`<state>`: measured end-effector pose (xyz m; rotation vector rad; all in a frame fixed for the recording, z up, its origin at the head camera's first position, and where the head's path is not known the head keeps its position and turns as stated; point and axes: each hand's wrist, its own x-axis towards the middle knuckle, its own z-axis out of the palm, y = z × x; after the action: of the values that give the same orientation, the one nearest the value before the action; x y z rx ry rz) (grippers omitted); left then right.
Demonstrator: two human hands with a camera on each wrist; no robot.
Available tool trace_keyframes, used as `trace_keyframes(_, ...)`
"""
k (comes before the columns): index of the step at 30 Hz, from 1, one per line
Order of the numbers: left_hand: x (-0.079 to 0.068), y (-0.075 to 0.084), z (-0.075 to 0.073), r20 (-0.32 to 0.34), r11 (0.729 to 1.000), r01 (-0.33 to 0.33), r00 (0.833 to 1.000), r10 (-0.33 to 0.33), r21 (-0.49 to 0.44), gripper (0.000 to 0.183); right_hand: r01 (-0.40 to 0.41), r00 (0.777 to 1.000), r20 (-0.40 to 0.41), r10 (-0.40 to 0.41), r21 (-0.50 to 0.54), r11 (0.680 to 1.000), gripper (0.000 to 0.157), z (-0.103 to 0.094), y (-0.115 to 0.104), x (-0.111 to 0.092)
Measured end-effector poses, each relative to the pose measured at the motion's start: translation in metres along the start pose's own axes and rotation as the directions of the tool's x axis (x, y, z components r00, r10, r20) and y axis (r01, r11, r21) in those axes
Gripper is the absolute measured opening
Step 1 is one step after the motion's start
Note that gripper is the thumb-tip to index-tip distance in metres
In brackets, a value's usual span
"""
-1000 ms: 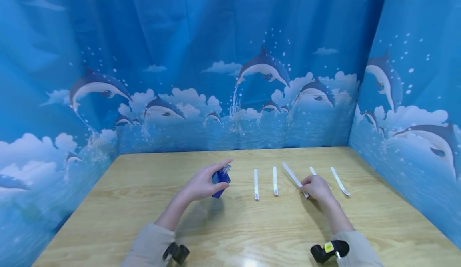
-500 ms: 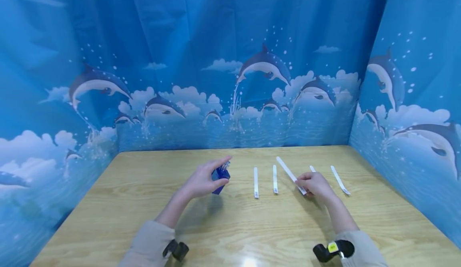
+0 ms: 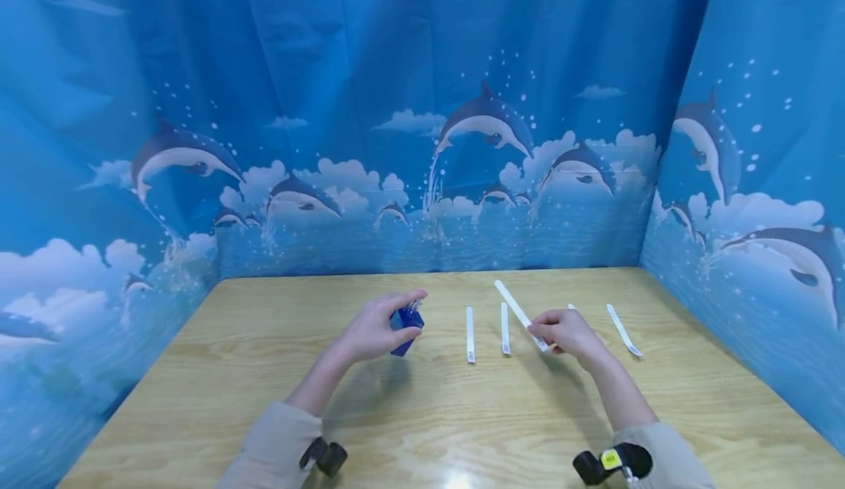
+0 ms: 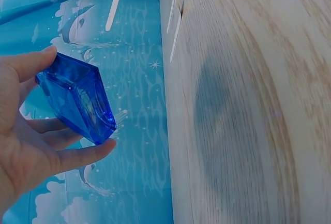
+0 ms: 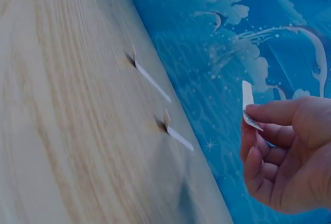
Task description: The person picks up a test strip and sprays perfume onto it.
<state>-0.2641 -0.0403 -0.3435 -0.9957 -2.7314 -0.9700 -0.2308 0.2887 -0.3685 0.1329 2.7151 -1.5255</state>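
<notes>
My left hand (image 3: 370, 333) holds a blue faceted glass perfume bottle (image 3: 409, 318) above the left-centre of the table, the index finger over its clear top. Seen in the left wrist view, the bottle (image 4: 77, 97) is tilted between the fingers and thumb. My right hand (image 3: 571, 335) pinches a white paper strip (image 3: 513, 304) near its printed end. That strip slants up and to the left, off the table. From the right wrist view, thumb and finger grip the strip (image 5: 247, 95) end-on, the other fingers loosely curled.
Two more white strips, a left one (image 3: 470, 335) and another (image 3: 505, 329), lie between the hands. Beyond my right hand lie a partly hidden strip (image 3: 571, 306) and a far-right strip (image 3: 622, 331). A blue dolphin curtain (image 3: 422, 240) borders the wooden table (image 3: 277, 313).
My right hand has lifted the strip and carried it leftward, its far end rising towards the back. The left hand keeps hold of the bottle at nearly the same spot.
</notes>
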Motion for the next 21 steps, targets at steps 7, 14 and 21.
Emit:
trace_keyframes(7,0.0,0.001,0.001,-0.009,1.0,-0.001,1.0,0.001,0.019,0.056,0.05,0.999,0.017,-0.05,0.003,0.999,0.023,0.007,-0.011,-0.004)
trace_keyframes(14,0.0,0.001,0.001,-0.014,1.0,-0.008,1.0,0.008,0.021,0.056,0.065,0.998,0.02,-0.065,-0.007,0.998,0.02,0.015,-0.023,-0.006)
trace_keyframes(21,0.001,0.0,0.001,-0.008,1.0,-0.009,1.0,0.01,0.03,0.057,0.099,0.993,0.069,-0.098,-0.015,0.995,0.019,0.024,-0.033,-0.011)
